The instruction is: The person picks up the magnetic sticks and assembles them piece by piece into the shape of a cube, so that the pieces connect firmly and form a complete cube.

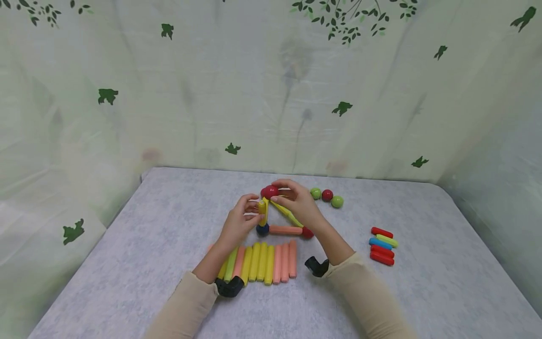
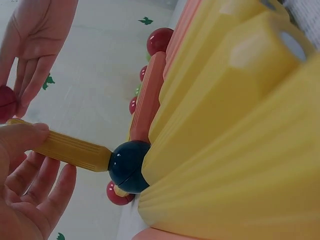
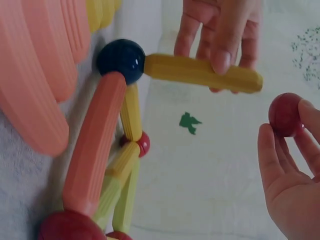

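My left hand point(image 1: 237, 223) pinches a yellow magnetic stick point(image 3: 202, 72) between thumb and fingers. The stick stands upright with its lower end on a dark blue ball point(image 3: 121, 61). In my right hand point(image 1: 302, 205) a red ball point(image 3: 285, 115) is held by the fingertips, a small gap from the stick's upper end. From the blue ball a pink stick point(image 1: 285, 230) runs along the table to another red ball point(image 1: 307, 232). Behind, yellow and light green sticks point(image 1: 290, 214) reach toward a further red ball point(image 3: 143, 144), forming a flat frame.
A row of yellow, green and pink sticks point(image 1: 262, 263) lies in front of the frame, partly under my left wrist. Behind right are green balls point(image 1: 337, 201) and a red ball point(image 1: 327, 195). Several short red, blue and green sticks point(image 1: 382, 242) lie at the right.
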### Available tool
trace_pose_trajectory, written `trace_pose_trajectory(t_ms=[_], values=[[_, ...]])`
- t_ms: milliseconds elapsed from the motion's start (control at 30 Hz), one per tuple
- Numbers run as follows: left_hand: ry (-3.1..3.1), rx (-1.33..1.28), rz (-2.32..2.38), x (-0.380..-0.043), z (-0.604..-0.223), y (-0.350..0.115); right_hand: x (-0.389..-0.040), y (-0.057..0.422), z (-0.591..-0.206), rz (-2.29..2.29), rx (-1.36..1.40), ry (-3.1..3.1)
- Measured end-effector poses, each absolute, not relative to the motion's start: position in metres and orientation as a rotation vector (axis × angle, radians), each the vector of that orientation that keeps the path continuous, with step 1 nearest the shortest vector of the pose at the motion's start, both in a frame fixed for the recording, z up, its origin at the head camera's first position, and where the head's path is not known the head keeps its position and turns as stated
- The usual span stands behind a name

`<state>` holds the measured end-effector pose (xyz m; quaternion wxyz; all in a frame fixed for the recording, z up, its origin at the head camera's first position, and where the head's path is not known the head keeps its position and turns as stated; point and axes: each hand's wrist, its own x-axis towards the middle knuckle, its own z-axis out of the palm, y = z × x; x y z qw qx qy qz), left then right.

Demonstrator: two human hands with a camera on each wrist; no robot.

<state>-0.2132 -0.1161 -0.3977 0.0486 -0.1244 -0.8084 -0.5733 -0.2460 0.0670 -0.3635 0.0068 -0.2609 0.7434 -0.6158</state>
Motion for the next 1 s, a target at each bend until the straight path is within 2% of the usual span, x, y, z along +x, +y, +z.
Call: trace_pose_trajectory(t_ms=[300,500,600,733,833,1000], values=[[-2.456,-0.450,-1.668,-0.202,-0.384,-0.113,-0.230,0.056,-0.350,-1.821,-0.847,2.323],[-2.433,-0.511,-1.633,-0.203,-0.386,-0.114,-0.225,0.060,-0.345,-1.765,-0.827,2.357],[-2.427,-0.513,-1.581,-0.212,-0.400,-0.116,-0.221,0.071,-0.346,-1.703,-0.826,2.394],[-2.467,-0.503,-1.396,-0.223,-0.417,-0.118,-0.223,0.095,-0.370,-1.528,-0.896,2.405],[-2.502,-0.508,-1.257,-0.222,-0.415,-0.118,-0.224,0.113,-0.393,-1.342,-0.962,2.339],[-2.510,-0.536,-1.175,-0.223,-0.415,-0.119,-0.218,0.123,-0.412,-1.042,-0.988,2.232]])
